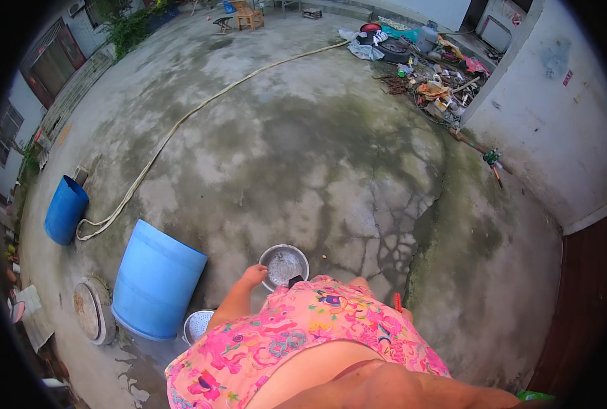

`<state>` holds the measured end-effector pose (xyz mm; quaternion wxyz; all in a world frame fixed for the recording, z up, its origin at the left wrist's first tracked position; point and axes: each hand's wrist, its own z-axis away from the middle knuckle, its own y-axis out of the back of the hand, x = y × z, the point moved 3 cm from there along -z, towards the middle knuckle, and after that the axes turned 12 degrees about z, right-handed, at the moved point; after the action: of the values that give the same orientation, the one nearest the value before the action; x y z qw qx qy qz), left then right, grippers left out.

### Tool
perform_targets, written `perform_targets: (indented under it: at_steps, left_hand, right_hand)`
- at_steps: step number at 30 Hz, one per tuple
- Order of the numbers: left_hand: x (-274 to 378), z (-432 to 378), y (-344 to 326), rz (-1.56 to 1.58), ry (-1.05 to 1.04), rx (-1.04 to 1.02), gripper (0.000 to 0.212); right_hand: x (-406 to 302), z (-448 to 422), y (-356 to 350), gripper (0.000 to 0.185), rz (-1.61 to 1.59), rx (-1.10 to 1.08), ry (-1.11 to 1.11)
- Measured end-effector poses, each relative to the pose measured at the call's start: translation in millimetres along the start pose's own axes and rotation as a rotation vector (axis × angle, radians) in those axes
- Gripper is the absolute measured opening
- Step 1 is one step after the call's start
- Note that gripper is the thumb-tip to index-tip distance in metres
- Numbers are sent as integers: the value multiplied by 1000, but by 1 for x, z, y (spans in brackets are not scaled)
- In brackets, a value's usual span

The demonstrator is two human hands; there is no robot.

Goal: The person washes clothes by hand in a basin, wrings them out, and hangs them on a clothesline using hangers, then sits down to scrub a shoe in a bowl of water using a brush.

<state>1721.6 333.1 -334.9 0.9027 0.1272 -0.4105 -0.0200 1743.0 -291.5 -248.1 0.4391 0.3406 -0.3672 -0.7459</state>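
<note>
My left hand (255, 275) reaches down and grips the left rim of a round metal basin (284, 266), whose grey inside is stained. The basin is on the concrete ground in front of me, its near edge partly hidden by my pink floral clothing (329, 312). A perforated metal colander (198, 324) shows beside my left forearm, partly covered by it. My right hand is out of view; the right arm runs toward the bottom edge, near a bright green object (536, 395). A narrow red object (397, 302) sticks out beside my clothing.
A light blue plastic barrel (159, 281) stands left of the colander, with a round lid (87, 312) beyond. A darker blue barrel (65, 212) and a long pale hose (173, 130) lie farther off. Mixed debris (439, 89) lines the white wall (549, 117); cracks cross the concrete.
</note>
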Motion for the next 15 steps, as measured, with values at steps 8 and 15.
perform_targets:
  at_steps: [8, 15]
  left_hand:
    - [67, -114, 2, -32, -20, -1, 37]
    - [29, -145, 40, -736, -19, -263, 44]
  right_hand:
    - [-74, -94, 48, 6, -335, -115, -152]
    - [-175, -252, 91, 6, -179, -292, -8]
